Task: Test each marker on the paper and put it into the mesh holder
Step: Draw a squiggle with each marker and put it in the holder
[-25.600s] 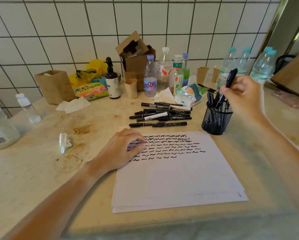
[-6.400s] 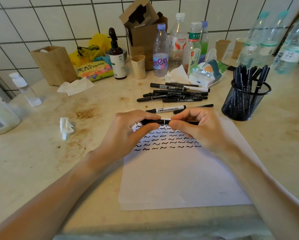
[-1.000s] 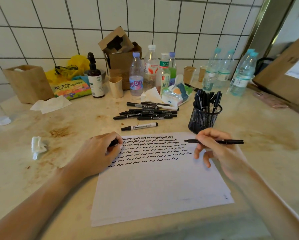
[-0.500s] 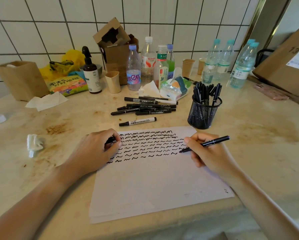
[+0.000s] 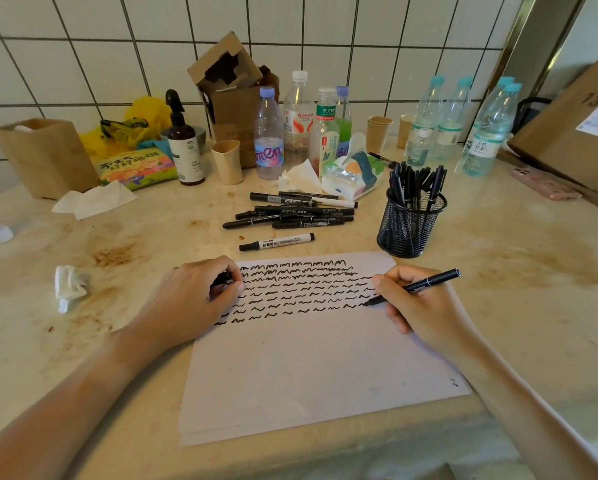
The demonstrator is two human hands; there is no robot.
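From the head view, the right hand [image 5: 425,306] pinches an uncapped black marker [image 5: 416,287] in a writing grip, its tip touching the paper [image 5: 308,368] at the right end of one of the lower rows of squiggles. The left hand [image 5: 190,303] rests on the sheet's left edge with its fingers curled round something small and dark (the cap, I would guess, though little of it shows). So the step in hand is the test stroke itself. The mesh holder [image 5: 410,225] stands just beyond the paper's far right corner, already crowded with markers, while a loose pile of markers [image 5: 297,213] lies on the desk [image 5: 519,271] behind the sheet, the whiteboard marker [image 5: 276,242] nearest of them. To my eye the job is well along but not finished. Next, I'd say, the hands must come together to cap the marker, then the right hand must drop it upright into the holder, finding a gap among those packed there.
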